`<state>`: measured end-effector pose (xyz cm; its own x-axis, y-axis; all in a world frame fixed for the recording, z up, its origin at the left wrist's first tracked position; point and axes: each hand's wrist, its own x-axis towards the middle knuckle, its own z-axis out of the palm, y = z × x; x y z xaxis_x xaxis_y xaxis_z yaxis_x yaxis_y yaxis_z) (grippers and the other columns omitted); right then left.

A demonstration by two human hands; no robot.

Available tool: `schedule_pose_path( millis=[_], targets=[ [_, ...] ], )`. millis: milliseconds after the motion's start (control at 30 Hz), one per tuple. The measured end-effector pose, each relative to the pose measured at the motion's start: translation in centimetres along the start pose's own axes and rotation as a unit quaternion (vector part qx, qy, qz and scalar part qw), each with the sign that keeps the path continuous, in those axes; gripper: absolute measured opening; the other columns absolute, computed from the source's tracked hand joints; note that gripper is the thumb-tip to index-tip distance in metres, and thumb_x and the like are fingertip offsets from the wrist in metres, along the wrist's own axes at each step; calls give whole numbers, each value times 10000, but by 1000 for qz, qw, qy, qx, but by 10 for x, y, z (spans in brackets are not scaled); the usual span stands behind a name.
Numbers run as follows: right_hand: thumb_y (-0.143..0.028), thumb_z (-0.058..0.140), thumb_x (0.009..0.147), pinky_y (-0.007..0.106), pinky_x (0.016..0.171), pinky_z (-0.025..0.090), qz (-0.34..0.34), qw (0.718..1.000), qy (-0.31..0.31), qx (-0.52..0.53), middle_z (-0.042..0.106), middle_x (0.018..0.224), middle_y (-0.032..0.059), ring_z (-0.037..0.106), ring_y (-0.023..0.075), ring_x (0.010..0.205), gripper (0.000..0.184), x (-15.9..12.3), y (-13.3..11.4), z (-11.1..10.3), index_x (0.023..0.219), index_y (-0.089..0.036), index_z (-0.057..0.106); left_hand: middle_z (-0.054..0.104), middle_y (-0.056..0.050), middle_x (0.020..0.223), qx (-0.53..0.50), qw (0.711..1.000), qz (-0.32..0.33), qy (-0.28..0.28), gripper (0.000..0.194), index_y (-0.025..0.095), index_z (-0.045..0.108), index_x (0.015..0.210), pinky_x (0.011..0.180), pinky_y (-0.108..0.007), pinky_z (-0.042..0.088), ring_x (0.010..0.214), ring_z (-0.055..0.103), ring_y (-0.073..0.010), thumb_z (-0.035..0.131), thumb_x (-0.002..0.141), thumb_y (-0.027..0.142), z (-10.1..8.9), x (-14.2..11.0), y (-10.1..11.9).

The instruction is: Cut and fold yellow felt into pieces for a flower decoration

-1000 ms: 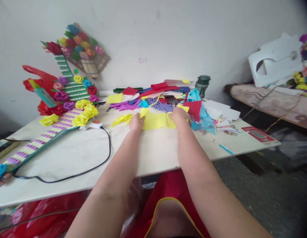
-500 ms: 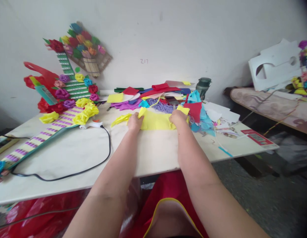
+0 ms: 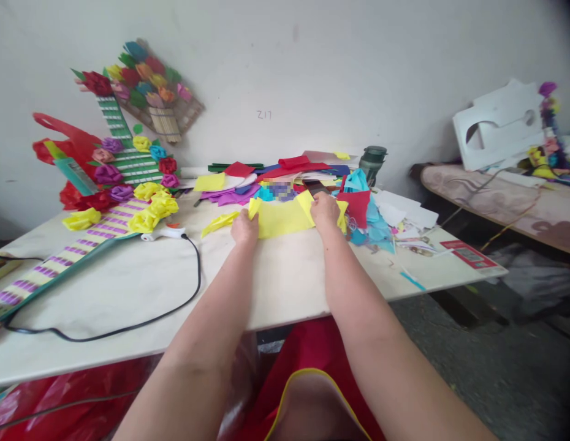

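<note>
On the pale table (image 3: 289,275), against a plain wall (image 3: 312,73), colored sheets (image 3: 234,190) crowd the back, beside a dark green bottle (image 3: 372,164). A white glue gun (image 3: 163,233) lies left, its black cord looping over the surface. Between both hands, just above the front edge's bare stretch, spans yellow paper (image 3: 285,219) (creased, ends turned up); left hand (image 3: 245,228) and right hand (image 3: 325,213) pinch opposite ends, fingers closed.

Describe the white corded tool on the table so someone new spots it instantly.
On the white table, find the long purple-and-cream striped panel at left, with yellow flowers at its far end. Just on the near side of those flowers lies the small white tool. Unlike the flowers, it has a smooth body, a bit of orange on top and a black cord looping off it.
</note>
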<state>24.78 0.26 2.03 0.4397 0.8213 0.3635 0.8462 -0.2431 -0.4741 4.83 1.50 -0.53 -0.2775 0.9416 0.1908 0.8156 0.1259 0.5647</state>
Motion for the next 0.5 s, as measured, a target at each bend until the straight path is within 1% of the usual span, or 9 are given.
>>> schedule_pose_path(
  millis=[33,133,200,400,500],
  targets=[
    [-156,458,868,384,898,475,34,999,-3,-12,656,1156,143,619,263,1079,342,1,3,-2,1155,-192,640,680,-100,1039,-3,1000,-3,1,216,238,583,1001,812,-333,448,1049,613,-265,465,890,380,1,1,-1],
    [-147,505,839,406,881,495,113,992,-43,-34,629,1183,197,624,291,1081,356,2,13,-8,1171,-141,632,680,-99,1032,-16,1000,-4,4,208,244,584,989,819,-345,450,1047,612,-270,468,885,382,2,3,-3],
    [-166,526,838,398,886,499,139,987,-66,-44,615,1193,217,619,291,1097,358,3,18,-10,1177,-118,628,681,-101,1028,-26,1000,-4,5,207,246,584,984,820,-350,452,1044,611,-272,469,883,385,3,4,-5],
    [-205,562,822,365,879,507,146,983,-94,-64,620,1186,218,616,278,1109,363,3,19,-11,1164,-112,642,680,-103,1044,-39,999,-10,4,203,241,584,985,823,-343,452,1049,611,-264,475,880,378,0,3,-5],
    [-202,581,811,370,877,506,123,983,-111,-85,632,1188,210,612,284,1119,353,3,17,-11,1146,-114,650,681,-103,1050,-38,999,-10,2,201,238,585,981,824,-340,451,1050,611,-261,474,883,373,-1,1,-3]
  ],
)
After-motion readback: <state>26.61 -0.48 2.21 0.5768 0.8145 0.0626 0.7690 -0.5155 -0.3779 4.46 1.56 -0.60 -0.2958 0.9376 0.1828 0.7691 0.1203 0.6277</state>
